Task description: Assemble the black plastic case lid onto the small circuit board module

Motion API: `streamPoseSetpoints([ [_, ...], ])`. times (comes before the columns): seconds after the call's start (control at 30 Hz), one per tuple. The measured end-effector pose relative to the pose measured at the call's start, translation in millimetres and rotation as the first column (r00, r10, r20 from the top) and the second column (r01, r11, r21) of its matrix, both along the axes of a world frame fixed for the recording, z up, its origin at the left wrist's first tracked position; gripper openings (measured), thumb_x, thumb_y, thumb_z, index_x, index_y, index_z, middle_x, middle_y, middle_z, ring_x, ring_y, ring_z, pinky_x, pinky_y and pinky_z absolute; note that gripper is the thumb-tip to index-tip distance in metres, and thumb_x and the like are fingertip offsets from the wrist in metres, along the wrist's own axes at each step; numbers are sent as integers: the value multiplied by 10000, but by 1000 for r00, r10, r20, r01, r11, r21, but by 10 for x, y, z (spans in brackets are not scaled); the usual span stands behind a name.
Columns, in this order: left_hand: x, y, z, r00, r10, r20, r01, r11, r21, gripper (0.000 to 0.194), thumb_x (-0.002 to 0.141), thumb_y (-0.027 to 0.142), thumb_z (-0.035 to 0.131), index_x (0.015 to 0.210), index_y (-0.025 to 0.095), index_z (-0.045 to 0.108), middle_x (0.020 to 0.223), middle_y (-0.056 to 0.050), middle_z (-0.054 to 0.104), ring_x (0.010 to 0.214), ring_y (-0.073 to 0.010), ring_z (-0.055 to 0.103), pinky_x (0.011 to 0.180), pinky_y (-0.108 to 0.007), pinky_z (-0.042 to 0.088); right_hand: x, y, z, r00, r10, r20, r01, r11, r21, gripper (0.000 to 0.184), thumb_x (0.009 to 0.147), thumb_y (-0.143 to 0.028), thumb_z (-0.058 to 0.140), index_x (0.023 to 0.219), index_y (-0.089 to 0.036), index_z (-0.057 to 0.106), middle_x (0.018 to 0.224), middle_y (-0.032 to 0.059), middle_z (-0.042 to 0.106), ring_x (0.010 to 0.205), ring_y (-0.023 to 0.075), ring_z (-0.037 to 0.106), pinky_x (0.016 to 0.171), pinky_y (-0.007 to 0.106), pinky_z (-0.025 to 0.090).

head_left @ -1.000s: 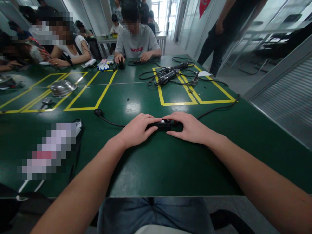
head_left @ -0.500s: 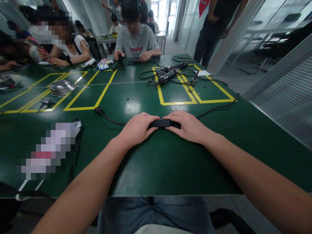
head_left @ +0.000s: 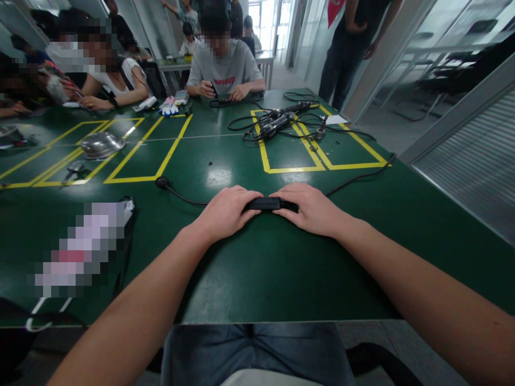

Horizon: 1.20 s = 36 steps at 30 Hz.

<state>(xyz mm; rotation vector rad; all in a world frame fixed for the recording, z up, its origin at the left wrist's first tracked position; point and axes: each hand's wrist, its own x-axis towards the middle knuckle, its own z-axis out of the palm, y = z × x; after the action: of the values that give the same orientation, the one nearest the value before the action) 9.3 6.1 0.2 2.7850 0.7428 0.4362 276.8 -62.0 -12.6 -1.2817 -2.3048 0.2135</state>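
A slim black power adapter point(head_left: 263, 203) rests on or just above the green table in front of me. My left hand point(head_left: 227, 213) is closed around its left end, thumb in front and fingers behind. My right hand point(head_left: 309, 209) pinches the right end, where a darker black piece point(head_left: 288, 205) shows between the fingers; whether it is a connector or cable I cannot tell. From under my left hand a black cord point(head_left: 185, 201) runs to a round black plug point(head_left: 162, 183). Another black cable point(head_left: 358, 176) leads from behind my right hand toward the right edge.
Black electric screwdrivers point(head_left: 277, 124) with tangled cables lie across yellow tape point(head_left: 295, 170) farther back. A metal bowl point(head_left: 103, 146) stands at left, and a blurred pale packet point(head_left: 80, 246) lies nearer. A co-worker point(head_left: 227, 64) sits opposite, holding something black.
The adapter has turned so its white label no longer shows, and my right fingers have closed in on its end. Over the last half second my hands stay nearly still.
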Motion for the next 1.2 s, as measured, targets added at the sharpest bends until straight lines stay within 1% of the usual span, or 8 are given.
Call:
streamPoseSetpoints([
  [0.3, 5, 1, 12, 1000, -5, -2, 5, 1000, -29, 321, 1134, 323, 674, 1419, 204, 760, 1287, -125, 849, 1161, -325, 773, 1060, -527, 624, 9, -1, 8, 999, 16, 41, -16, 1000, 14, 308, 1098, -350, 714, 1346, -211, 833, 1202, 154, 867, 1112, 354, 796, 1020, 518, 633],
  [0.53, -8, 23, -10, 999, 25, 27, -24, 999, -30, 345, 1119, 305, 701, 1448, 217, 758, 1305, -124, 843, 1192, -319, 756, 1089, -530, 630, 6, 26, -35, 1000, -27, 10, 27, 999, 20, 303, 1072, -357, 762, 1339, -245, 851, 1227, 136, 868, 1117, 347, 805, 1009, 505, 656],
  [0.73, -27, 21, -29, 998, 19, 54, -17, 1000, -26, 350, 1115, 292, 695, 1457, 249, 760, 1313, -103, 847, 1200, -303, 747, 1098, -507, 629, -4, 13, -20, 998, -60, -15, 60, 998, 19, 306, 1024, -345, 811, 1313, -257, 860, 1214, 122, 873, 1108, 348, 811, 997, 509, 669],
  [0.9, -23, 19, -36, 998, -1, 63, 2, 1000, -18, 364, 1107, 269, 699, 1465, 240, 759, 1351, -104, 851, 1227, -305, 754, 1126, -516, 622, -21, -7, 9, 998, -65, -18, 65, 998, 13, 318, 1005, -338, 814, 1304, -238, 855, 1247, 133, 871, 1135, 359, 812, 1020, 528, 668],
  [1.0, -16, 12, -30, 999, 7, 54, -6, 1000, -20, 379, 1094, 251, 707, 1469, 232, 760, 1371, -111, 848, 1246, -312, 759, 1136, -527, 620, -24, -14, 20, 998, -65, -20, 65, 998, 6, 341, 998, -366, 828, 1310, -229, 848, 1246, 137, 867, 1133, 359, 814, 1009, 522, 671],
  [1.2, -14, -13, -16, 998, 3, 66, -2, 1000, -15, 393, 1051, 231, 719, 1440, 229, 777, 1354, -109, 858, 1253, -314, 776, 1158, -533, 611, -22, -15, 13, 998, -54, -40, 54, 999, 1, 345, 993, -384, 835, 1307, -239, 837, 1242, 125, 865, 1124, 347, 810, 1021, 515, 662],
])
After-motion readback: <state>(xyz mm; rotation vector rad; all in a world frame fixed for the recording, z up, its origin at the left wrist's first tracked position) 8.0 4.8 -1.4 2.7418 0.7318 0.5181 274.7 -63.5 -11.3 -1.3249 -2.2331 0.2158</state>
